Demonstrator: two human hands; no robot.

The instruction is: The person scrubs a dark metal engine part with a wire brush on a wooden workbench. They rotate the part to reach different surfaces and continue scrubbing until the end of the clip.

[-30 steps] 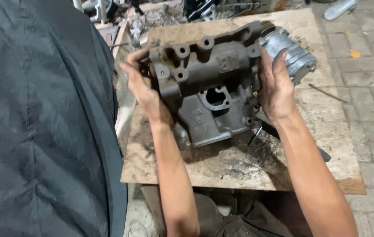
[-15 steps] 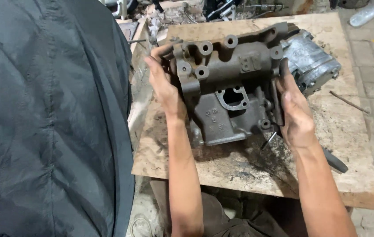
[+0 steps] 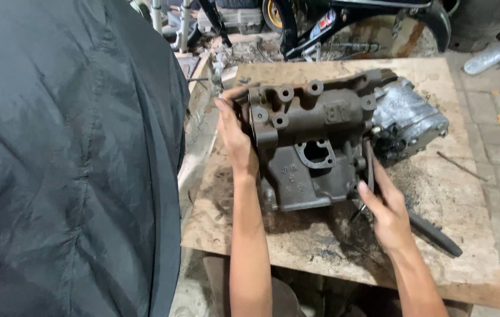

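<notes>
Engine casing (image 3: 314,147), dark cast metal, sat on the wooden bench (image 3: 438,246), its silver end at 2 o'clock. Left hand (image 3: 235,138) cupped its 9 o'clock edge; right hand (image 3: 388,211) pinched the 4 o'clock corner. It looked heavy, rigid and greasy, best gripped by both edges.

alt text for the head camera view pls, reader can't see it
Two bare hands grip a dark, greasy metal engine casing on a stained wooden board: the left hand on its left edge, the right hand at its lower right corner. A dark tool handle lies by the right hand.
</notes>
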